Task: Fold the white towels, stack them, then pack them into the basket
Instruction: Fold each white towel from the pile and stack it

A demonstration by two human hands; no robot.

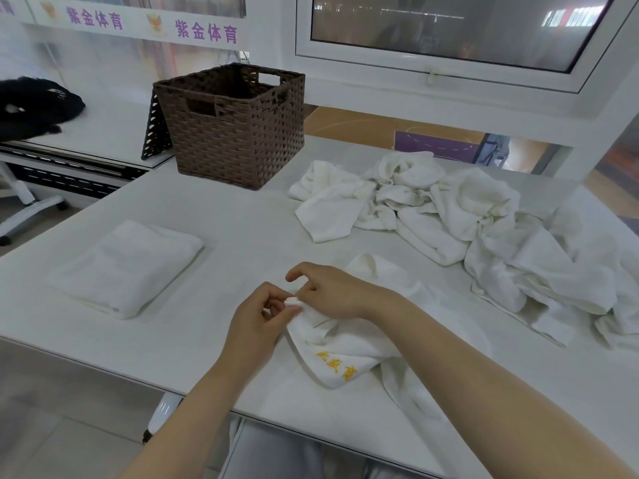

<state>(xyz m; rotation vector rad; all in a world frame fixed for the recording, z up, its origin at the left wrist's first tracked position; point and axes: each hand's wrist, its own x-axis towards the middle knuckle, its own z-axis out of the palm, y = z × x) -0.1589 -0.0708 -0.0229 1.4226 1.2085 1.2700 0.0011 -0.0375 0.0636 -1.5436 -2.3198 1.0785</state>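
Note:
A crumpled white towel with yellow embroidery [345, 350] lies at the near middle of the white table [214, 340]. My left hand [257, 319] and my right hand [332, 292] both pinch one corner of it, close together. A folded white towel [128, 267] rests flat on the table's left side. A heap of several unfolded white towels [466, 223] spreads across the right side. The brown woven basket [235, 129] stands at the far left of the table, its inside dark.
A black perforated panel [155, 133] leans against the basket's left side. A black garment [34, 105] lies on a shelf at far left. A window frame [449, 70] runs behind the table. The table's near edge is just below my forearms.

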